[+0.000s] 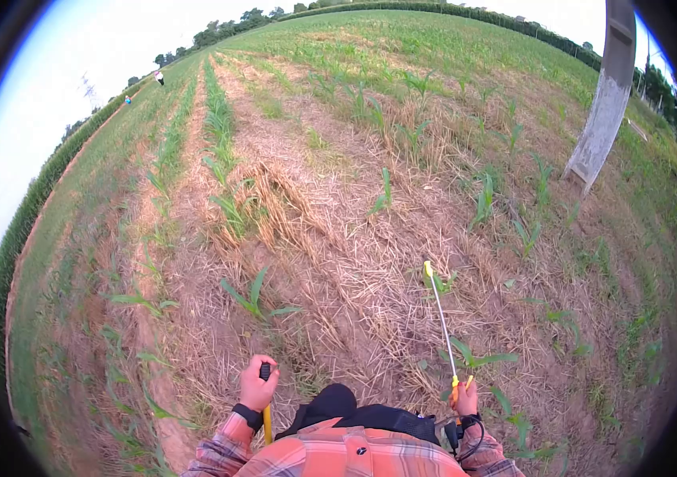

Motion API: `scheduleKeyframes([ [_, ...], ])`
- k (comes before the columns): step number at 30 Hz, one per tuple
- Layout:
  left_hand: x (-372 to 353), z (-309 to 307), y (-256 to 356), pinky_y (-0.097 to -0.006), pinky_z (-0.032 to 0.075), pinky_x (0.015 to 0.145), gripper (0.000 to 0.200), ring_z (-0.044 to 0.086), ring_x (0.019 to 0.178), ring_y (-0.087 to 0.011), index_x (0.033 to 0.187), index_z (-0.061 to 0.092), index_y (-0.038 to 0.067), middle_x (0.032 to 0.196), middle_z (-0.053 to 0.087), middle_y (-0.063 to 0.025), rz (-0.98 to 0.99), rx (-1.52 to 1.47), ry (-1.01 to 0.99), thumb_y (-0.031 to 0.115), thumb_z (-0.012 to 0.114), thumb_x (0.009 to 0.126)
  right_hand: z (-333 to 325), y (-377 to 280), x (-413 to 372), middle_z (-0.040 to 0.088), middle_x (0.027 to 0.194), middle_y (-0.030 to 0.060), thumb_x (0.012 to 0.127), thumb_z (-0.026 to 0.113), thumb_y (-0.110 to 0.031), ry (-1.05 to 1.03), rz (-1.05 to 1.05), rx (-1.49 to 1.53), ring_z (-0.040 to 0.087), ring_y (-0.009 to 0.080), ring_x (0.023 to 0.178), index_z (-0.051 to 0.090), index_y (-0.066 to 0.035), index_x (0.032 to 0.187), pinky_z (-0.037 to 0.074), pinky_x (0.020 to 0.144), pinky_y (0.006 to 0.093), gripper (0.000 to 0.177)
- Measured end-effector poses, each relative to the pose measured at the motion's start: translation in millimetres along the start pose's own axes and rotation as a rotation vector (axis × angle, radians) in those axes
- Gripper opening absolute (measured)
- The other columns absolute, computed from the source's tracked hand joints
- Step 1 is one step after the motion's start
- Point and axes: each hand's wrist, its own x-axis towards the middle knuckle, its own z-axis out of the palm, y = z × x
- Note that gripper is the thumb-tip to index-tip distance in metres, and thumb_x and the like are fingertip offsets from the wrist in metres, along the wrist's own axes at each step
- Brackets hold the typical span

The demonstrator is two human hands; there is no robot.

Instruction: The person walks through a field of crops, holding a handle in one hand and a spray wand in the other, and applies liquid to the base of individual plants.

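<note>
My left hand [258,386] is closed around the black grip of a yellow pump lever [267,423], low in front of my body. My right hand [465,397] is wrapped round the orange and yellow handle of a spray wand [443,322]. The wand's thin metal tube points forward over the ground and ends in a yellow nozzle [428,269]. A dark hose [473,445] loops beside my right wrist. Under the nozzle is a small green plant [441,282]. A young corn plant [254,298] grows just ahead of my left hand.
Dry straw [370,294] covers the soil between rows of young corn [217,111]. A concrete post [602,111] rises at the right. Far off on the left, a person [159,78] stands in the field. A tall green hedge or crop strip [32,207] borders the left side.
</note>
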Motion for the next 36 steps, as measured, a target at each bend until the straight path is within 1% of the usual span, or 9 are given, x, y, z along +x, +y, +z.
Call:
scheduleKeyframes([
  [5,38.9,18.1,-0.7,-0.0237,0.033,0.043,0.016,0.040,0.045,-0.0089,0.078,0.050,0.008,0.051,0.041,-0.0004,-0.009,0.023,0.004,0.006,0.060,0.066,-49.4,-14.5,64.1,0.046,0.052,0.0078,0.086,0.037,-0.023,0.296,0.007,0.193,0.039,0.0130,0.031,0.031,-0.010,0.085,0.029,0.026,0.0230,0.014],
  [8,65.9,35.6,-9.6,-0.0239,0.033,0.044,0.015,0.041,0.046,-0.0088,0.079,0.050,0.008,0.052,0.042,-0.0007,-0.067,-0.035,0.005,0.007,0.059,0.067,-61.7,-19.4,103.7,0.045,0.051,0.0078,0.086,0.036,-0.025,0.462,0.016,0.086,0.038,0.0133,0.030,0.031,-0.010,0.084,0.028,0.025,0.0233,0.016],
  [13,122.4,55.7,-21.9,-0.0236,0.036,0.045,0.015,0.043,0.047,-0.0085,0.079,0.049,0.008,0.054,0.044,-0.0012,-0.094,-0.051,0.025,0.007,0.059,0.068,-30.9,-53.5,163.5,0.044,0.051,0.0077,0.086,0.037,-0.026,0.447,0.080,0.047,0.037,0.0137,0.029,0.031,-0.010,0.084,0.028,0.025,0.0239,0.017],
  [17,165.8,47.1,-31.1,-0.0243,0.036,0.045,0.014,0.044,0.048,-0.0090,0.079,0.049,0.007,0.055,0.045,-0.0020,-0.212,-0.093,0.052,0.006,0.058,0.068,41.7,-88.7,206.9,0.046,0.052,0.0078,0.085,0.038,-0.023,0.296,0.048,0.013,0.040,0.0139,0.031,0.031,-0.010,0.085,0.029,0.026,0.0236,0.015],
  [19,189.7,37.9,-5.2,-0.0240,0.036,0.046,0.014,0.043,0.048,-0.0087,0.079,0.049,0.007,0.055,0.044,-0.0012,-0.246,-0.170,0.093,0.006,0.058,0.067,91.2,-124.8,214.1,0.047,0.052,0.0080,0.085,0.039,-0.022,0.115,0.066,-0.063,0.042,0.0132,0.032,0.032,-0.010,0.085,0.030,0.027,0.0232,0.014],
  [25,216.9,42.7,-35.1,-0.0217,0.035,0.049,0.015,0.040,0.052,-0.0070,0.078,0.048,0.007,0.059,0.044,0.0005,-0.235,-0.049,0.170,0.003,0.057,0.067,197.0,-170.5,233.9,0.050,0.054,0.0078,0.086,0.040,-0.023,-0.265,0.048,-0.209,0.045,0.0122,0.035,0.034,-0.011,0.087,0.032,0.030,0.0223,0.015],
  [26,221.6,39.9,-27.5,-0.0217,0.035,0.049,0.015,0.040,0.052,-0.0070,0.078,0.048,0.007,0.059,0.044,0.0005,-0.237,-0.047,0.171,0.003,0.057,0.067,210.7,-186.7,232.0,0.051,0.055,0.0071,0.086,0.041,-0.024,-0.412,0.045,-0.280,0.045,0.0120,0.036,0.034,-0.011,0.087,0.033,0.031,0.0218,0.015],
  [30,239.2,27.9,3.8,-0.0207,0.034,0.049,0.016,0.039,0.053,-0.0060,0.078,0.047,0.006,0.061,0.043,0.0013,-0.236,-0.157,0.275,0.001,0.056,0.067,245.6,-205.2,258.1,0.053,0.059,0.0041,0.085,0.044,-0.026,-0.784,0.093,-0.453,0.048,0.0090,0.041,0.038,-0.008,0.090,0.036,0.036,0.0201,0.019],
  [36,292.2,73.9,27.6,-0.0209,0.031,0.048,0.016,0.037,0.052,-0.0057,0.078,0.046,0.006,0.059,0.040,0.0026,-0.259,0.026,0.392,-0.001,0.055,0.067,261.2,-190.9,348.0,0.056,0.065,0.0048,0.083,0.046,-0.030,-0.960,-0.072,-0.405,0.056,0.0133,0.056,0.042,-0.007,0.090,0.041,0.047,0.0245,0.024],
])
